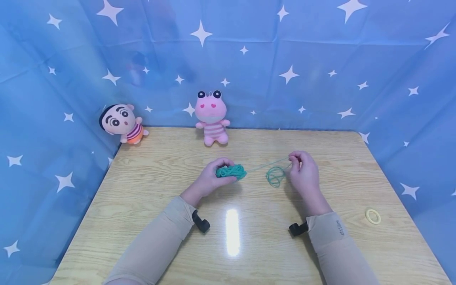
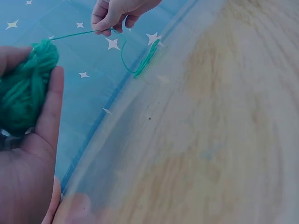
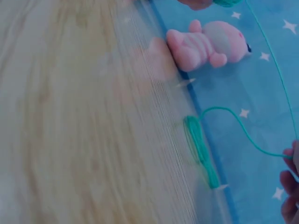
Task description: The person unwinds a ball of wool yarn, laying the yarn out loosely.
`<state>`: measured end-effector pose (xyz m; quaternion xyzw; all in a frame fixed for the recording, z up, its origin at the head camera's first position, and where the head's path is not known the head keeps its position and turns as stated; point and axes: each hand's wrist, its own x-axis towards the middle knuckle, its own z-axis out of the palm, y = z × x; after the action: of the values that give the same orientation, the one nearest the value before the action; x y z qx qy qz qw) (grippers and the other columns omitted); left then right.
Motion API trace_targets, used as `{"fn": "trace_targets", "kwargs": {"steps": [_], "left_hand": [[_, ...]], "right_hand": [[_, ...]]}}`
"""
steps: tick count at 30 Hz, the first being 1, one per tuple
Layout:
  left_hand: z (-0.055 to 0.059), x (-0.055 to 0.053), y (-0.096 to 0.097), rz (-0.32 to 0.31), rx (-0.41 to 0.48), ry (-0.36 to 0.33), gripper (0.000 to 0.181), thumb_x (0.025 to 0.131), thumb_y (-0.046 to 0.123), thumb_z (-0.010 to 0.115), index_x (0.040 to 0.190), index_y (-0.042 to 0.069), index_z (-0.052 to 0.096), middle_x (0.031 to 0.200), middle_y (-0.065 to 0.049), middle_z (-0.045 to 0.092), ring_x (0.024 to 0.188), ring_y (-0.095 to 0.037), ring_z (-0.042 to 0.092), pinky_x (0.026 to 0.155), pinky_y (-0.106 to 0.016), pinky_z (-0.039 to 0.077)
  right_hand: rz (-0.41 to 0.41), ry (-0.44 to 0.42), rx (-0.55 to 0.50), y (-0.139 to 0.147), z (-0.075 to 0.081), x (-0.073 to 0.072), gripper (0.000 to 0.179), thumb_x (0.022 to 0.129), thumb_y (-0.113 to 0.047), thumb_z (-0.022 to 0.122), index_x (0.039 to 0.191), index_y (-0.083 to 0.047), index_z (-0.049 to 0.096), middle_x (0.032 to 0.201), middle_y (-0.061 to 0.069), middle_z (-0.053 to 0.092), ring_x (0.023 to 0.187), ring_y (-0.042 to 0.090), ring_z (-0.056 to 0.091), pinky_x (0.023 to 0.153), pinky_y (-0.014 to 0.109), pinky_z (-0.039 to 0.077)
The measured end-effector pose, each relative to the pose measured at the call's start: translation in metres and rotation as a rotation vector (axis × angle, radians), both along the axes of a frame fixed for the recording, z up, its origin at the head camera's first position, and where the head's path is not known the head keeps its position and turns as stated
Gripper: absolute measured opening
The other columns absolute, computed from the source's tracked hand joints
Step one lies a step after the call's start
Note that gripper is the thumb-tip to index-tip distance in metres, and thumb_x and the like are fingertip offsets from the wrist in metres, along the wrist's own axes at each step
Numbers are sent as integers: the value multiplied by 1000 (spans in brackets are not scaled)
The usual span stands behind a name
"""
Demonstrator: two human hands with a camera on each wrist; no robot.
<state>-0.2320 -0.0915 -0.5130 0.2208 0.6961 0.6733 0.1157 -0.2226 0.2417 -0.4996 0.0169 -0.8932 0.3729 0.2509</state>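
Observation:
My left hand (image 1: 212, 176) grips a bundle of green yarn (image 1: 231, 171), fingers on its far side and thumb along the near side. From the bundle a single strand runs across to my right hand (image 1: 305, 171), which pinches it between thumb and fingertips. Below that pinch, loose loops of the same yarn (image 1: 275, 177) lie on the table; the right wrist view shows these loops (image 3: 202, 151) joined by a curving strand to the right fingers (image 3: 290, 179). In the left wrist view the bundle (image 2: 29, 88) sits between thumb and fingers.
A pale yellow ring (image 1: 373, 216) lies on the wooden table (image 1: 260, 253) at the right. Along the back edge stand a pink plush toy (image 1: 213, 118) and, at the left corner, a plush figure with black hair (image 1: 122, 123). A blue star-patterned curtain (image 1: 256, 91) hangs behind.

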Motion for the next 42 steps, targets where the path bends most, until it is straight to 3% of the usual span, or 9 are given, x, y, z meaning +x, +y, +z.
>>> {"fn": "trace_targets", "kwargs": {"steps": [5,8,12,14,19,27,34,39,42], "left_hand": [[-1,0,-1,-32,8,-40,35,94,0,78,101,12,46,141,-16,69,129,-27,68,98,-24,57],[0,0,-1,-60,45,-103,38,97,0,74,119,10,45,132,-23,68,113,-24,76,94,-26,62],[0,0,-1,-89,111,-171,67,101,-1,71,157,5,35,138,-36,53,99,-19,80,94,-35,68],[0,0,-1,-92,114,-166,67,101,-1,71,159,0,37,136,-40,51,97,-17,79,93,-36,69],[1,0,0,-81,144,-170,41,104,0,68,137,-8,45,137,-33,63,95,-22,78,88,-37,70],[0,0,2,81,163,-157,33,114,17,59,143,12,46,110,-8,66,78,-28,76,70,-35,68],[-2,-1,5,135,169,-71,44,112,11,61,150,3,42,113,-6,67,83,-23,77,76,-36,70],[-2,0,6,103,192,-85,37,113,9,59,147,10,46,117,-5,68,87,-27,77,78,-38,71],[-1,1,7,70,200,-82,34,114,10,58,146,12,47,121,-6,67,89,-26,77,79,-38,71]], "right_hand": [[4,10,15,0,0,-1,12,109,-2,60,112,4,70,102,22,72,86,30,60,73,20,36],[10,9,11,0,0,0,13,109,-2,60,113,5,71,103,22,72,88,30,61,75,21,36],[-16,-2,-18,2,0,0,15,110,-2,58,114,5,70,105,22,72,90,30,61,76,21,37],[-30,-6,-27,3,0,0,16,110,-3,58,115,6,70,107,23,72,93,32,63,78,22,38],[-66,-16,-39,7,2,-1,17,111,-4,57,117,7,69,110,24,73,101,38,65,82,30,42],[-114,-169,20,17,4,-1,20,110,-6,56,117,6,70,116,27,72,105,43,67,90,52,54],[40,-423,205,18,3,2,28,112,-17,58,125,2,75,133,32,66,128,52,61,108,69,52],[143,-269,202,-6,6,6,31,112,-13,57,136,-1,73,141,32,65,133,55,57,118,71,45],[280,-176,140,-32,10,11,33,112,-12,60,143,-5,69,141,25,68,114,42,67,102,58,57]]}}
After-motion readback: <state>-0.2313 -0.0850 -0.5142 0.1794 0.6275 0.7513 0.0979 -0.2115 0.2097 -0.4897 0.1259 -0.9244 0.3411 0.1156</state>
